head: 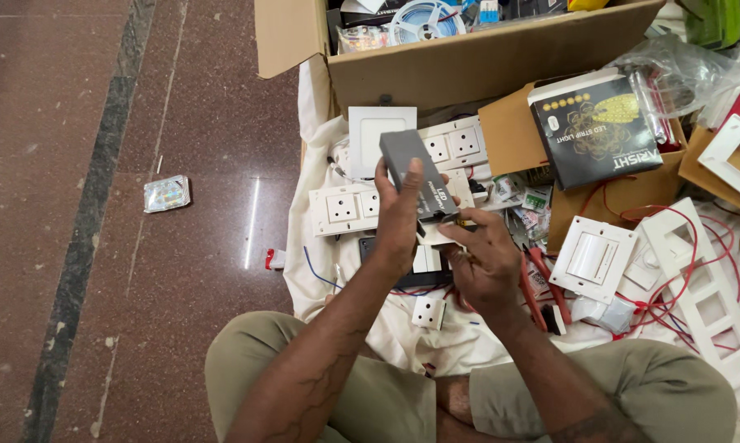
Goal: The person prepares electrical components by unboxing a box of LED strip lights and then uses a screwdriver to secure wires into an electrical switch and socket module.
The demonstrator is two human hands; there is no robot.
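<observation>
Left hand (398, 215) gripping grey box (416, 172) (tilted), right hand (482, 261) touching

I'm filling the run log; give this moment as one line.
left hand: grips grey box upright | right hand: at box's lower end | below: white socket plates on white cloth

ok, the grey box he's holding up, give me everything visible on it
The grey box is a slim rectangular block, matte dark grey, plastic-looking, with pale print on its face. It is tilted, its upper end toward the cardboard carton. The left hand grips its lower half, thumb across the front. The right hand works at its bottom end, where detail is hidden.
</observation>
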